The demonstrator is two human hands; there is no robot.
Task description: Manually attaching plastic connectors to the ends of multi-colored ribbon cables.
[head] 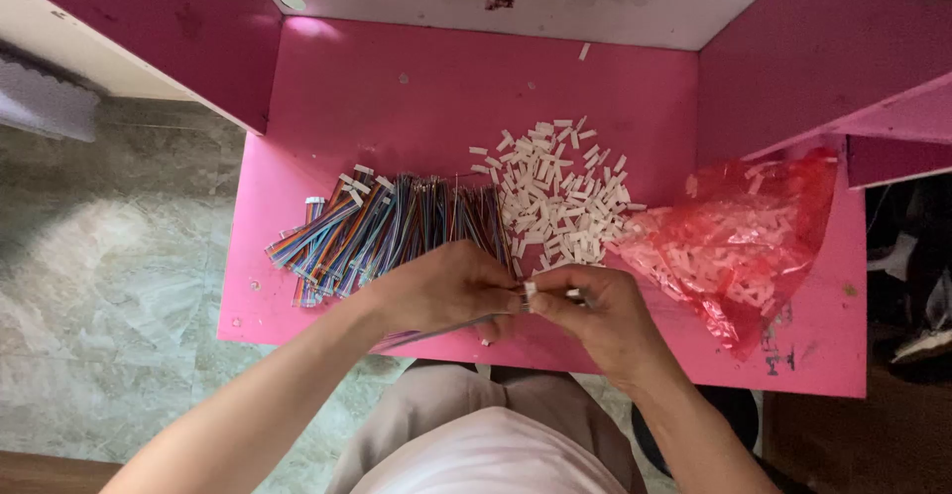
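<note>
My left hand (441, 288) pinches a flat strip of multicoloured ribbon wire (436, 332) that trails down and left under my wrist. My right hand (595, 317) holds a small white plastic connector (530, 289) right against the wire's end, fingertips of both hands meeting near the desk's front edge. Just beyond my hands lies a spread pile of multicoloured ribbon wires (382, 226), some with white connectors on their ends. To its right sits a loose heap of white connectors (555, 191).
The pink desk (416, 87) has pink side walls and a white back panel. A red translucent plastic bag (744, 241) with more white connectors lies at the right. Grey marble floor (109, 286) shows at the left; my lap is below the desk edge.
</note>
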